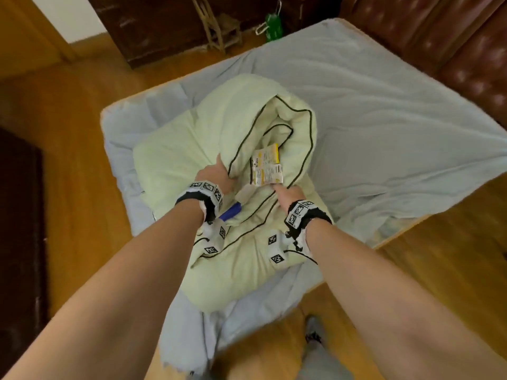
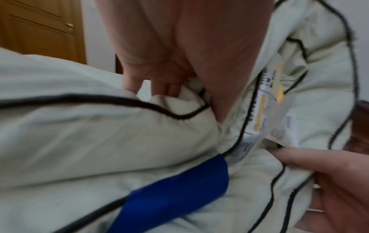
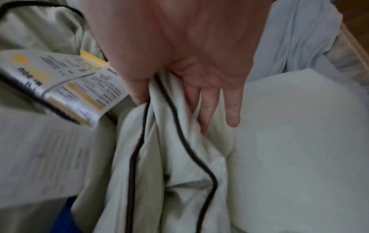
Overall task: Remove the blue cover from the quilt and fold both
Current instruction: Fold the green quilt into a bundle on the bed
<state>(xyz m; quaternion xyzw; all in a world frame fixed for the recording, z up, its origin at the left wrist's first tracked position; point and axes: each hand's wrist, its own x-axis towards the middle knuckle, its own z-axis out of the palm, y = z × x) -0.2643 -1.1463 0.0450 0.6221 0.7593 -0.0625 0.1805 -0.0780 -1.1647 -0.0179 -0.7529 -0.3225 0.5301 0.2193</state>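
Observation:
A pale green quilt [image 1: 175, 160] with dark piping lies bunched and part-rolled on the light blue cover [image 1: 384, 111], which is spread flat beneath it. My left hand [image 1: 216, 174] grips a piped fold on the left of the roll, fingers curled into the fabric [image 2: 169, 71]. My right hand [image 1: 288, 193] pinches a piped edge just below the yellow-and-white labels [image 1: 266, 165]; thumb and fingers close on the cloth [image 3: 179, 55]. A short blue tag [image 1: 231, 211] shows under my left wrist.
The blue cover overhangs a wooden platform edge [image 1: 397, 237]. A brown leather sofa [image 1: 452, 42] stands at the back right. A dark cabinet, a wooden stool [image 1: 216, 28] and a green bottle [image 1: 273, 26] are at the back. My grey shoe [image 1: 314, 335] is on the wooden floor.

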